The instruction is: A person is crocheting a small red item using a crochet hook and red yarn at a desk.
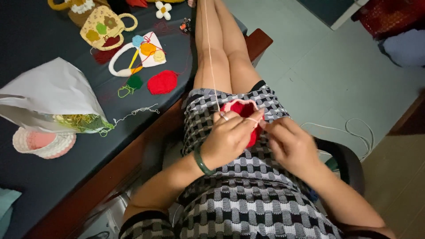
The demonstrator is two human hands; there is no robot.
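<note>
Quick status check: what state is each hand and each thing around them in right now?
Left hand: gripping the red crochet piece.
Right hand: pinching at the piece's edge.
Pink yarn strand: running taut up from the piece.
White bag: lying open on the table.

Red crocheted yarn piece with pale pink edging [242,110]: soft, matt, ribbed. Beside it, dark table top [40,172]: smooth, matt; its brown wooden edge [106,177]: semi-glossy.

my left hand [228,139] sits curled over my lap, fingers [241,120] bent and pinched shut, wrist turned inward. my right hand [290,144] is just beside it, fingers closed toward the left fingertips, forearm angled back to my side. both forearms are bare.
</note>
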